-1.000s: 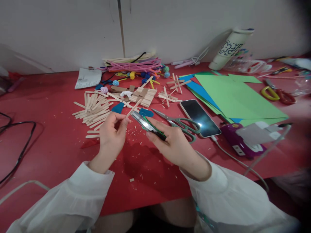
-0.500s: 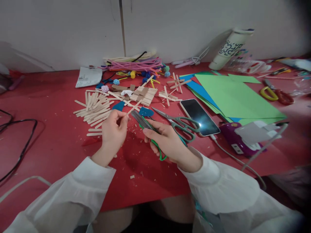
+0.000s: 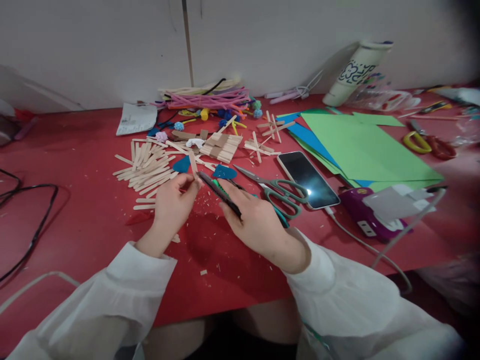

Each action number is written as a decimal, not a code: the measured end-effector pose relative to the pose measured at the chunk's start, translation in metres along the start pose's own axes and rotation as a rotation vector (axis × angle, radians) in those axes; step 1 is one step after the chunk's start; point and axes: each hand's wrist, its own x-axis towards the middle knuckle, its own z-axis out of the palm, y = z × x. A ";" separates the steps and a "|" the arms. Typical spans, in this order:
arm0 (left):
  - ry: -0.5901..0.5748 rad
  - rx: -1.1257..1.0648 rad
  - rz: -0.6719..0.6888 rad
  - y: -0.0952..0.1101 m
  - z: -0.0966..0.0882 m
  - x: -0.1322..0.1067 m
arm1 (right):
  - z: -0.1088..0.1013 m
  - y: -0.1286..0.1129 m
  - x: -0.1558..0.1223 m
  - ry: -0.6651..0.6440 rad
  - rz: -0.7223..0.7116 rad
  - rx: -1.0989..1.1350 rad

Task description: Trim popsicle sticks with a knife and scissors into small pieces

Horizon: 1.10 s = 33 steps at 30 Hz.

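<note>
My left hand (image 3: 174, 202) pinches a wooden craft stick (image 3: 192, 162) between thumb and fingers, its far end pointing up and away from me. In my right hand (image 3: 255, 215) is a pair of green-handled scissors (image 3: 215, 187) with dark blades. The blade tips are at the stick, close to my left fingertips; whether they touch it I cannot tell. My right fingers hide most of the handles. Beyond my left hand lies a loose pile of craft sticks (image 3: 146, 167). Blue cut pieces (image 3: 225, 172) rest just past the blades.
Grey-handled scissors (image 3: 287, 192) and a phone (image 3: 308, 180) lie right of my hands. Green paper sheets (image 3: 367, 150), a purple power strip (image 3: 362, 212) and a tumbler (image 3: 352, 75) are farther right. Pipe cleaners (image 3: 208, 99) and joined sticks (image 3: 223, 146) lie at the back.
The stick in my left hand has turned from slanting right to pointing nearly straight away. My right hand has rolled palm-down, turning the scissors and bringing the blades nearer my left fingertips.
</note>
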 end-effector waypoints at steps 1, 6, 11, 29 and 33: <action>-0.008 -0.066 -0.007 -0.001 0.001 0.000 | -0.001 0.000 0.000 -0.001 -0.001 0.011; -0.026 -0.247 -0.077 -0.002 0.003 -0.001 | -0.008 -0.005 0.001 -0.068 0.123 0.276; 0.041 -0.101 0.005 0.003 0.002 -0.002 | -0.007 -0.009 0.001 -0.153 0.323 0.546; -0.055 -0.629 -0.267 0.010 0.002 0.002 | -0.003 -0.009 0.001 -0.081 0.176 0.404; -0.037 -0.562 -0.188 0.009 -0.003 0.001 | -0.009 -0.007 0.002 0.033 0.158 0.428</action>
